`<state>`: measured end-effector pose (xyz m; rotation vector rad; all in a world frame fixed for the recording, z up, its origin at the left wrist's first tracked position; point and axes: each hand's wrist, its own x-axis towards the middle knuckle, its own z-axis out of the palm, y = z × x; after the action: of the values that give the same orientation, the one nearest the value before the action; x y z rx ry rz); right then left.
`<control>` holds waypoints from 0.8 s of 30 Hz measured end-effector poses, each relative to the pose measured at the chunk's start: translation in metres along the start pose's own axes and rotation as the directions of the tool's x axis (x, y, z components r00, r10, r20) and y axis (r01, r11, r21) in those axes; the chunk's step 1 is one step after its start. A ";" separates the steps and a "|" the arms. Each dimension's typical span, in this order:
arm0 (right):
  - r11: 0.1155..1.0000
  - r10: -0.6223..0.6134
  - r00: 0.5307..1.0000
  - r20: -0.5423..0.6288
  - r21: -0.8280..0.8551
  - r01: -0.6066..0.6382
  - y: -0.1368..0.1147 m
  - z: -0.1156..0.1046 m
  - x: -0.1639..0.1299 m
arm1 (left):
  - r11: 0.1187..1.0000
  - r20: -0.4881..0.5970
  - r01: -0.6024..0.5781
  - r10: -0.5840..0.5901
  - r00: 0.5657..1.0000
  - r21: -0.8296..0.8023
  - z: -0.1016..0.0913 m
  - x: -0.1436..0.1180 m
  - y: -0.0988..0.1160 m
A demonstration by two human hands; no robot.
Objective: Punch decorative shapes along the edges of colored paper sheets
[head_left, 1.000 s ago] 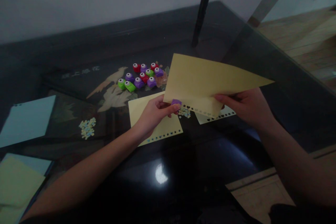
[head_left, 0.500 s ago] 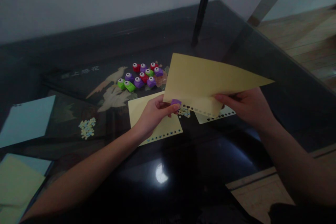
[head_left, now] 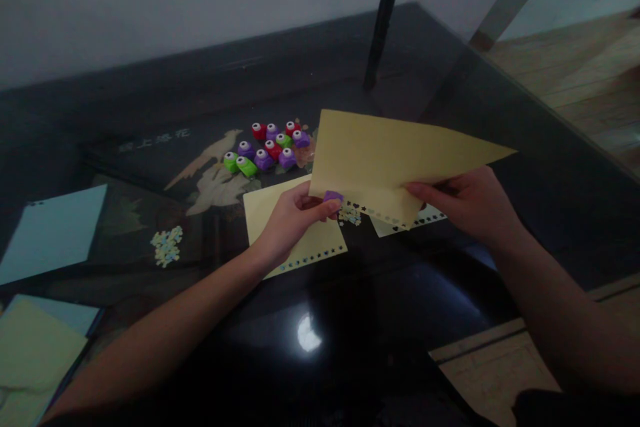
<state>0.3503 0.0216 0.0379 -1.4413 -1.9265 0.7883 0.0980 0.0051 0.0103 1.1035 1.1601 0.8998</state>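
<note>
My right hand (head_left: 467, 203) holds a yellow paper sheet (head_left: 390, 160) up above the dark table (head_left: 350, 320), gripping its lower edge, which has a row of small punched shapes. My left hand (head_left: 293, 217) pinches a small purple paper punch (head_left: 333, 197) against that sheet's lower left corner. Under the hands lie two more yellow sheets with punched edges, one on the left (head_left: 265, 213) and one on the right (head_left: 430, 219), with a small pile of paper cut-outs (head_left: 350, 215) between them.
Several red, purple and green punches (head_left: 267, 147) sit in a cluster behind the hands. Pale cut-outs (head_left: 167, 245) lie at the left, by a blue sheet (head_left: 50, 233). A stack of yellow and blue paper (head_left: 35, 353) is at the near left. A black pole (head_left: 383, 20) stands at the back.
The held sheet and both hands have dropped and shifted very slightly; the grips are the same.
</note>
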 end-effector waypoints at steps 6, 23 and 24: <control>0.999 -0.030 0.996 0.081 0.044 0.026 0.005 -0.007 0.000 | 0.999 0.023 0.001 0.000 1.000 -0.035 0.003 -0.001 0.003; 0.997 -0.069 0.979 0.190 -0.019 0.074 0.001 -0.030 -0.003 | 0.997 0.106 0.052 -0.045 0.993 -0.062 0.019 0.003 0.005; 0.997 -0.069 0.979 0.190 -0.019 0.074 0.001 -0.030 -0.003 | 0.997 0.098 0.051 -0.046 0.994 -0.053 0.019 0.003 0.005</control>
<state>0.3743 0.0224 0.0567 -1.3453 -2.1251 0.8976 0.1173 0.0055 0.0148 1.0579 1.0720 0.8277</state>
